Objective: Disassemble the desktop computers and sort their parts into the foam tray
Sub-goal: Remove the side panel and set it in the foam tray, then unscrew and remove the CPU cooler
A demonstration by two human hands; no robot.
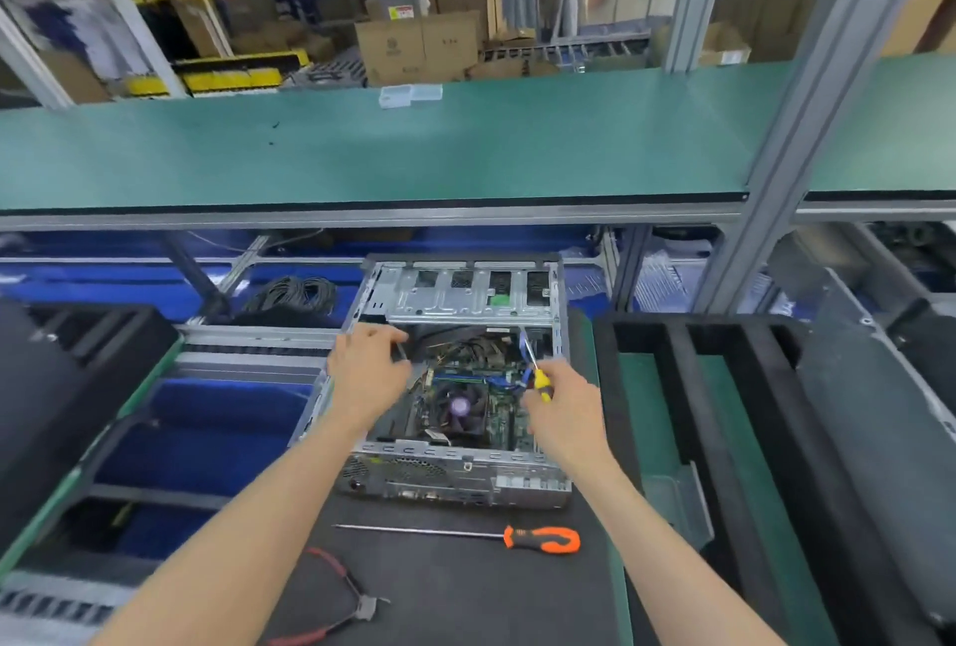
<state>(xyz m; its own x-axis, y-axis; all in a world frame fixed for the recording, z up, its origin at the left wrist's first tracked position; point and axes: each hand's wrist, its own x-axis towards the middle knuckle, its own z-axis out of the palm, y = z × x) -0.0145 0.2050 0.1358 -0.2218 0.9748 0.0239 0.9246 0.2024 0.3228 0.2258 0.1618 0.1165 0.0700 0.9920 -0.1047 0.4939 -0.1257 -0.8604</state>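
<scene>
Working inside an open desktop case lying flat on the dark mat, just left of the black foam tray.

Right hand: fingers curled round a small yellow-handled screwdriver, tip aimed into the far right of the chassis, near blue cables.

Left hand: at the far left corner of the bay, fingers bent over a dark part there; whether it actually pinches anything I cannot tell.

Inside: motherboard with round CPU fan in the middle, drive cage at the far end, rear port panel nearest the person.

Handling, judged: steel chassis is stiff and fairly heavy, edges likely sharp; lift by the frame rails, not the thin panel. The board is fragile and should be held by its edges once screws are out. Cables are limp and snag; pull at the plugs.

On the mat, untouched: long orange-handled screwdriver, red-handled pliers. Tray slots seen hold no parts yet, so early in the sort.
</scene>
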